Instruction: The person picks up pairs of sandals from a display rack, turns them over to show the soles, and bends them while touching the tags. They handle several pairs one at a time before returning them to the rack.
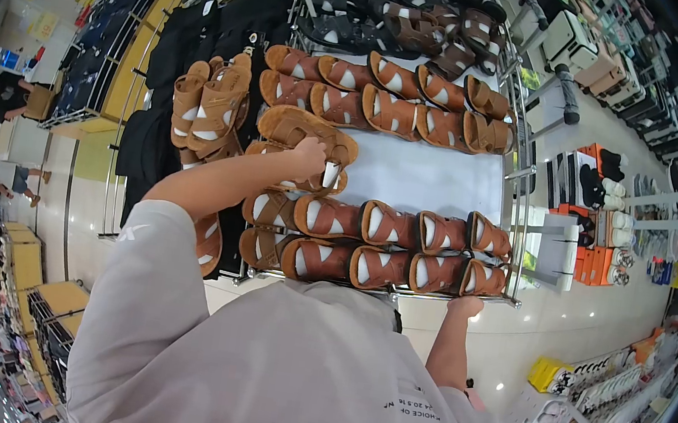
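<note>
My left hand [309,159] reaches over the display rack with its fingers closed on a tan sandal [286,125]. Beneath it lies another tan sandal, partly covered by my hand and forearm; a white tag [330,175] hangs there. Two rows of brown sandals [386,113] stand behind, and two rows of reddish-brown sandals [383,267] line the front. At the rack's front right corner is my right hand [465,305], by the metal rail; its fingers are too hidden to read. More tan sandals [219,110] are piled on black cloth to the left.
Dark sandals [399,14] crowd the far end of the rack. Metal uprights [523,176] edge its right side. Shoe boxes [593,266] and shoes stand on the right. Two people [9,177] are at far left, near a clothing stand [107,53].
</note>
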The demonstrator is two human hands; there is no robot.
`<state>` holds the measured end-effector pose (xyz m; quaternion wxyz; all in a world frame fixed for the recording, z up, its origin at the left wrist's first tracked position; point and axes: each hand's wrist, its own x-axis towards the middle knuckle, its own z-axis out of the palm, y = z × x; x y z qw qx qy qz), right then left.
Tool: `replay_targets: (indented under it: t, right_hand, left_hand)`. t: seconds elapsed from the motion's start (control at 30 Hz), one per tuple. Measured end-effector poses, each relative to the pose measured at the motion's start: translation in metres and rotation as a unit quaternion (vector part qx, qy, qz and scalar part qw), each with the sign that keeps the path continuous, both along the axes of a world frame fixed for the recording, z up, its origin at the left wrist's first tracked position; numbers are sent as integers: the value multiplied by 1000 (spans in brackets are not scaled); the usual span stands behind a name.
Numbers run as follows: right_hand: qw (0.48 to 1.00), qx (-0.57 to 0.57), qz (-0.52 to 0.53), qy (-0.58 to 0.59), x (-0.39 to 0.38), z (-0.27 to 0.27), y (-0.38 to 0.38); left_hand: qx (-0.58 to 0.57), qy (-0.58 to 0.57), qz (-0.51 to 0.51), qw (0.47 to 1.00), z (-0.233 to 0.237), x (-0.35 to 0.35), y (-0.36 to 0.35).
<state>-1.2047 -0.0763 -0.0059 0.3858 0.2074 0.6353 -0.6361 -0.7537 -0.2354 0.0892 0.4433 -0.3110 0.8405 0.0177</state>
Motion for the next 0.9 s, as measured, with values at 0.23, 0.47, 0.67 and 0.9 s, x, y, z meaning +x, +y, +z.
replay_targets:
  t: [0.23, 0.47, 0.67, 0.9]
  right_hand:
    - [1000, 0, 2, 1, -5, -4, -2]
    - [999, 32, 8, 29, -19, -36, 4]
    - [999, 36, 23, 17, -23, -44, 6]
    - [998, 5, 64, 13, -22, -45, 9]
  left_hand:
    - [69, -124, 140, 980, -37, -16, -21]
    - [36, -77, 129, 988, -51, -13, -16]
    - [-82, 142, 136, 977, -39, -1, 20]
    - [-294, 525, 329, 728, 16, 2, 121]
